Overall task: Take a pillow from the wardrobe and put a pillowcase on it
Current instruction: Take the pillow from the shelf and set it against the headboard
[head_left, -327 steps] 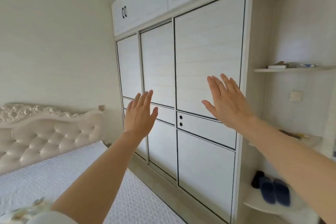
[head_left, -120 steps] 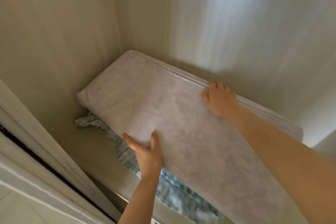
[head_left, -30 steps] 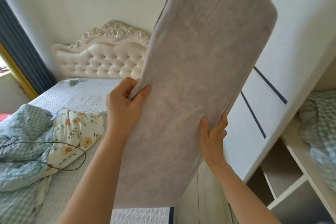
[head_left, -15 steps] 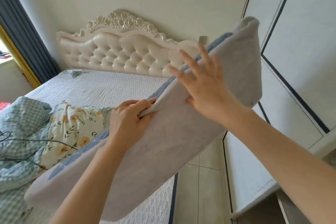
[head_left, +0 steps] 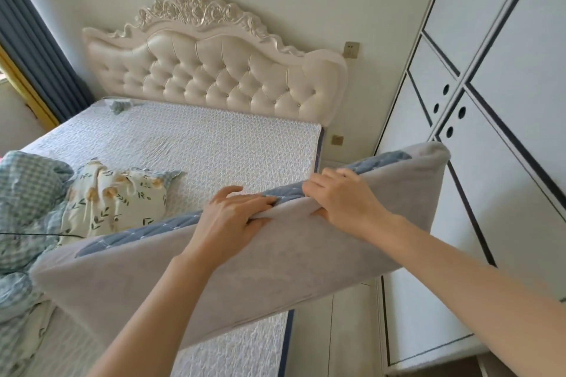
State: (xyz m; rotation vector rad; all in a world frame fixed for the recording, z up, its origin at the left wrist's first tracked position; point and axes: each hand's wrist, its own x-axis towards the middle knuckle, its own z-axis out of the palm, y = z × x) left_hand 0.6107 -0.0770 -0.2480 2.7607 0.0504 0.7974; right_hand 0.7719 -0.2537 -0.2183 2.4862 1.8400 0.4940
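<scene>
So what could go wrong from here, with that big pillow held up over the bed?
Both hands, left and right, pinch only the pillow's top edge near its middle, so the long, unsupported ends might sag or slip free. Lowered carelessly, it could land on the floral pillowcase and black cable lying on the bed, burying the case or snagging the cable.

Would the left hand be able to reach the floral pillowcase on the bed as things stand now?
Probably not right away. The left hand is gripping the top edge of the pillow, and the pillow's long body hangs between it and the floral pillowcase. Once it lets go, the way over the bed looks free.
</scene>
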